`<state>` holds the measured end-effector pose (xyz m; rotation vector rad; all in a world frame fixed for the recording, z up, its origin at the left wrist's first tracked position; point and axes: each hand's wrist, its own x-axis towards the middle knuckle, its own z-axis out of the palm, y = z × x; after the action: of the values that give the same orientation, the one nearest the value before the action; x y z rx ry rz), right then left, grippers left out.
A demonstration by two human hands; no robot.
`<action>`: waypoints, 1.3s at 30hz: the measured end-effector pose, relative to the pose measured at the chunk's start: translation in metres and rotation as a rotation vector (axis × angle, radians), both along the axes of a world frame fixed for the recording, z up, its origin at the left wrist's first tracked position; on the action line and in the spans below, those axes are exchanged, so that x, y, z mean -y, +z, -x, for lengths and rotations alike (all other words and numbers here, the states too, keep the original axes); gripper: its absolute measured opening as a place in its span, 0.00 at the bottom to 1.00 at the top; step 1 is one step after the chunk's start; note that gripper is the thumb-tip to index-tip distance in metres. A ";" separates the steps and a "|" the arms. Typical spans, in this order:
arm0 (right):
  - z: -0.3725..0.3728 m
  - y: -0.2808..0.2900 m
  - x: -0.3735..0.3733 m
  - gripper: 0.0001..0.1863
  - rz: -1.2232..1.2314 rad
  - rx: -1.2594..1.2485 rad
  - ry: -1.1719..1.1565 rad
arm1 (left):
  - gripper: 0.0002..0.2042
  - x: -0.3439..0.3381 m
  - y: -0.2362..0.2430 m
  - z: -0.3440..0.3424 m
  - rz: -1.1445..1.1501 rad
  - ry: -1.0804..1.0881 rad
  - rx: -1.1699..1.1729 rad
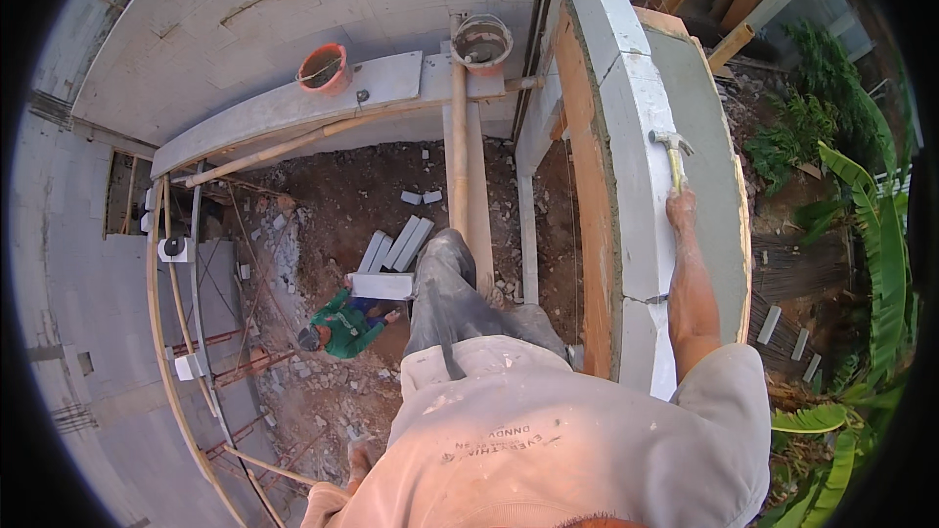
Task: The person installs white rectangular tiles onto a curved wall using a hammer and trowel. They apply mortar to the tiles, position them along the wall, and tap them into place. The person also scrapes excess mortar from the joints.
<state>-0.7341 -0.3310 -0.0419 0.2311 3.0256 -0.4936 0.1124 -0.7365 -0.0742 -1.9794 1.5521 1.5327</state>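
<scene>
My right hand (682,205) is closed round the handle of a claw hammer (673,147). The hammer's metal head is over the top of a course of pale grey blocks (641,176), and my right forearm stretches along that wall. Down at the lower left, my left hand (362,457) shows only in part beside my shirt. Its fingers are too small and too much hidden to read, and no object shows in it.
Beneath me runs a bamboo pole with a plank (477,205). An orange bucket (324,70) and a mortar bucket (481,44) stand on the scaffold boards (381,81). On the ground below, a person in green (347,328) handles a white block (382,286). Banana leaves (885,284) grow outside the wall.
</scene>
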 end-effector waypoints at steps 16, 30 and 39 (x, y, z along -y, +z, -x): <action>0.012 0.008 0.026 0.21 -0.220 -0.097 -0.176 | 0.24 0.248 -0.041 0.384 0.340 -0.448 -0.122; 0.013 0.014 0.030 0.21 -0.331 0.033 -0.145 | 0.21 0.357 -0.010 0.628 0.302 -0.609 -0.139; 0.101 0.077 0.129 0.17 -0.281 -0.117 -0.092 | 0.23 0.394 -0.089 0.599 0.222 -0.486 0.150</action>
<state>-0.8356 -0.4602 0.0352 0.3702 3.2029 -0.0857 -0.4864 -1.1302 -0.1627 -1.5969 2.0139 1.0364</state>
